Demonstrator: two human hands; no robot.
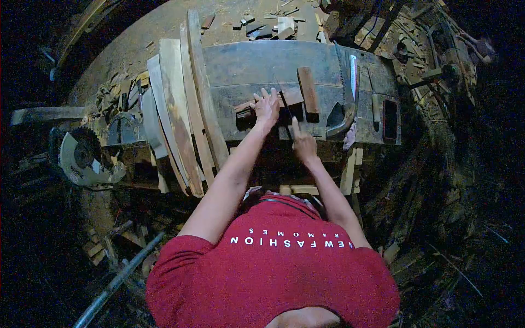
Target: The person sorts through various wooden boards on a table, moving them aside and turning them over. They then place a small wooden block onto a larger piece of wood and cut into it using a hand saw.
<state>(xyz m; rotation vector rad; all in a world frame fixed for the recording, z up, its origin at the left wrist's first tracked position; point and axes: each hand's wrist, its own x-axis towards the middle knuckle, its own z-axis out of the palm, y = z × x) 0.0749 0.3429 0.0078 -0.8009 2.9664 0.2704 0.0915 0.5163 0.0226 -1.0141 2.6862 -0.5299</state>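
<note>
My left hand (267, 109) lies with its fingers spread on a reddish-brown wooden piece (294, 97) on the dark workbench (235, 65). Closed round the near end of a thin dark-bladed hand tool (286, 106) is my right hand (304, 143), one finger stretched along it. The blade is seen nearly edge-on and crosses the wood just right of my left fingers; its exact kind and its handle are hidden. Beneath my left hand, a dark block (246, 117) shows in shadow. Right of the blade rests a separate brown wood block (308, 92).
Long curved boards (178, 104) lean across the bench's left side. A handsaw (342, 112) and a light metal ruler (353, 76) lie at the right, near a black rectangular object (390, 118). A circular saw (82, 158) stands far left. Wood scraps (262, 27) litter the ground behind.
</note>
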